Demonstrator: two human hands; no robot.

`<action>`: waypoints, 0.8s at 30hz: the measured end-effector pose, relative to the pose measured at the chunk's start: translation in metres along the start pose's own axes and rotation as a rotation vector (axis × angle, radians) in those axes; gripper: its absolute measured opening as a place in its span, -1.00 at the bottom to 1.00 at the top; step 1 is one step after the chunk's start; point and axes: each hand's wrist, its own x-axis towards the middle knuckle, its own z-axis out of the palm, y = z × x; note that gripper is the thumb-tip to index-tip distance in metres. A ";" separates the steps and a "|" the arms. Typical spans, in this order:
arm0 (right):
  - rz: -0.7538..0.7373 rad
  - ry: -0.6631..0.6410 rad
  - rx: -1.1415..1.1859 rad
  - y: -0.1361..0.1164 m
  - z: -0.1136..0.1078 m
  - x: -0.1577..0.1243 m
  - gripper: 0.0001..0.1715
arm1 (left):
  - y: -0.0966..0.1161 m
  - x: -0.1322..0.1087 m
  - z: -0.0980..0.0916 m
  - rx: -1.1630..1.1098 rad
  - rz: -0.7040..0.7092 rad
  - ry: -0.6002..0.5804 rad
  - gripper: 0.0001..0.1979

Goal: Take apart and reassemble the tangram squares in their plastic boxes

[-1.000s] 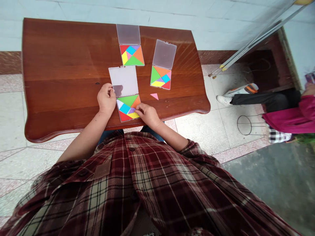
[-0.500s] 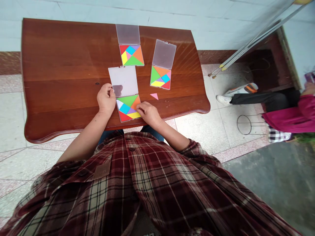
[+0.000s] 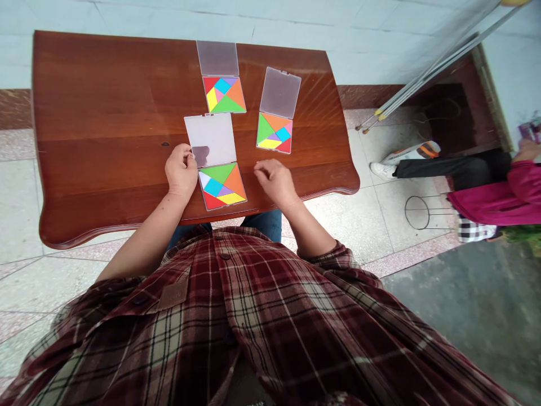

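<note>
In the head view, an open tangram case (image 3: pixel 222 187) lies at the table's front edge, with coloured pieces in its tray. One upper-left slot in it shows white. My left hand (image 3: pixel 181 172) is closed, its curled fingertips at the left edge of the case's clear lid (image 3: pixel 214 138). To the right of the tray, my right hand (image 3: pixel 276 181) is over the table with thumb and fingers pinched together. It covers the spot where a loose pink triangle lay; whether the fingers grip that piece is hidden.
Two more open tangram cases, one behind (image 3: pixel 224 95) and one at the right (image 3: pixel 274 133), hold coloured pieces on the wooden table (image 3: pixel 105 129). Crutches (image 3: pixel 406 93) lean at the right wall. A seated person (image 3: pixel 499 192) and a wire stand (image 3: pixel 417 213) are further right.
My right hand has moved right, from the tray's right edge to where the pink triangle lay, and now hides it. My left hand has stayed at the lid.
</note>
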 end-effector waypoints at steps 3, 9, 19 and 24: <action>0.144 0.059 -0.082 0.026 -0.014 0.009 -0.81 | -0.001 0.000 0.000 -0.005 -0.003 0.006 -0.89; 0.186 -0.027 -0.196 0.042 -0.007 0.023 -0.60 | -0.001 0.001 0.001 -0.001 0.000 0.017 -0.91; 0.156 -0.121 -0.208 0.047 -0.004 0.055 -0.88 | 0.001 0.000 -0.001 0.000 -0.028 -0.014 -0.89; 0.190 -0.121 -0.177 0.049 -0.008 0.050 -0.77 | 0.000 0.000 -0.001 -0.016 -0.034 -0.017 -0.89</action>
